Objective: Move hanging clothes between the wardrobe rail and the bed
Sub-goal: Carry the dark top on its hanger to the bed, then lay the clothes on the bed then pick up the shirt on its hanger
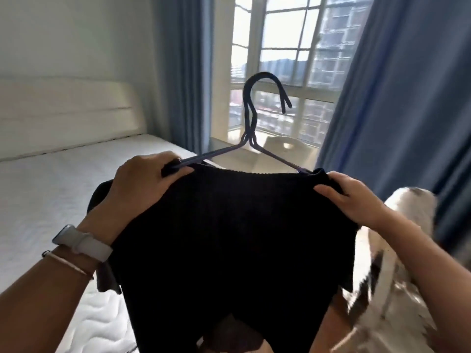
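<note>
Black knit top on thin wire hanger — held up w/ both hands in front of window. Left hand grips hanger's left arm + shoulder; right hand pinches right shoulder. White bare mattress sits left — below garment.

Head-level view, close, angled down, seemingly toward window.

A window with pale frames is seen at the back, and buildings are visible through it. It is flanked by blue curtains on both sides. A white, dark-patched blurred shape is seen at the right, too smeared to be identified.
</note>
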Available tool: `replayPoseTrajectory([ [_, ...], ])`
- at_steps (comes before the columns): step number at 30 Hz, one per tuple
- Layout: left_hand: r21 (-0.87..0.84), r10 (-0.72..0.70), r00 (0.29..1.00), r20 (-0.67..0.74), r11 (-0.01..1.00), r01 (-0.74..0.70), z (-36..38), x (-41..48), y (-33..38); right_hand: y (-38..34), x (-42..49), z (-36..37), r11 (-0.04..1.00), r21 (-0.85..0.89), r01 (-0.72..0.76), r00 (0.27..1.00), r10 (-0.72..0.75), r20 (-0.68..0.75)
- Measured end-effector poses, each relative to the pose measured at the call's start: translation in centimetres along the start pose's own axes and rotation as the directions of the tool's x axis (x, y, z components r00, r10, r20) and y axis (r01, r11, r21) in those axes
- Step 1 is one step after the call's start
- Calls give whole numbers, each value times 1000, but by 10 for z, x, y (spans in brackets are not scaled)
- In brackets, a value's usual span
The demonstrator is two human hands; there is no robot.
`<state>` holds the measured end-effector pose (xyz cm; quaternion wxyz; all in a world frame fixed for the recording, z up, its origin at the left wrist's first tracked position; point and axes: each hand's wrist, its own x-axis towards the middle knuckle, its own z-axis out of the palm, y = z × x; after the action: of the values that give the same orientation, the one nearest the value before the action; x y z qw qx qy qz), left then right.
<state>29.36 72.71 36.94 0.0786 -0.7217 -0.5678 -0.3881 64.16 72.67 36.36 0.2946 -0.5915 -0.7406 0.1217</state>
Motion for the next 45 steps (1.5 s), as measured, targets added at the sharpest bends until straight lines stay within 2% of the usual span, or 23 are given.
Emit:
replayPoseTrajectory([
  [4,123,-145,988,-50,981,150,-3,3,-8,6,80,8,976,1,217,975,-217,51],
  [8,302,-189,972,-138,927,223,-23,5,-17,-15,137,26,905,24,426,905,-425,-21],
  [11,400,-204,959,-197,876,269,-39,15,-24,-33,176,41,844,60,532,845,-526,-92],
  [17,556,-187,955,-230,780,286,-59,70,-72,-78,267,85,787,101,608,783,-574,-240],
  [23,604,-206,952,-227,737,303,-51,131,-182,-123,375,163,772,87,630,756,-584,-294],
  [27,514,-379,918,-116,768,382,-39,173,-269,-160,458,226,775,91,626,776,-607,-168],
  [31,530,-556,830,54,720,448,-6,192,-365,-178,526,312,815,45,577,814,-579,46],
  [34,523,-660,743,111,674,521,41,189,-444,-179,559,389,843,17,537,826,-530,192],
  [38,463,-770,627,116,601,652,106,175,-531,-172,592,492,870,-19,492,827,-461,322],
  [43,415,-833,551,55,521,746,185,152,-624,-150,635,613,914,-51,403,823,-338,457],
  [45,489,-847,531,-6,461,741,215,145,-658,-143,650,659,914,-79,398,815,-313,487],
])
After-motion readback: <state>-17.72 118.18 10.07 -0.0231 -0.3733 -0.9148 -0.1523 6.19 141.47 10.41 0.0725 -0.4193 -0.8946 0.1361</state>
